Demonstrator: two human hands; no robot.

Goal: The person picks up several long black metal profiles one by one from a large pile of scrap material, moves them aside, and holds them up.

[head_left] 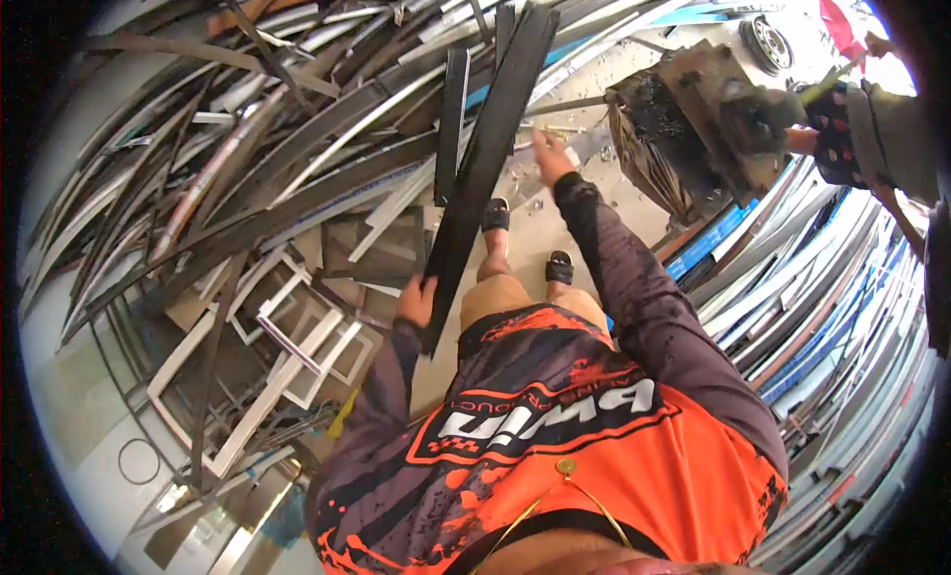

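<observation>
A long, straight black metal profile (487, 144) slants up from my left side, its far end over the scrap pile. My left hand (416, 302) is closed on the edge near its lower end. My right hand (553, 160) is a little to the right of the profile's upper half, fingers stretched out and apart from it, with nothing in them. A shorter black profile (452, 129) lies just left of the long one. What my left fingertips do behind the long profile is hidden.
A tangled heap of metal strips (327, 129) fills the left and far side. Pale frames (297, 347) stand at lower left. A dark, dirty machine (684, 119) is on the right, with another person's hand (800, 140) beside it. Stacked long profiles (832, 308) line the right. A wheel (767, 46) lies far right.
</observation>
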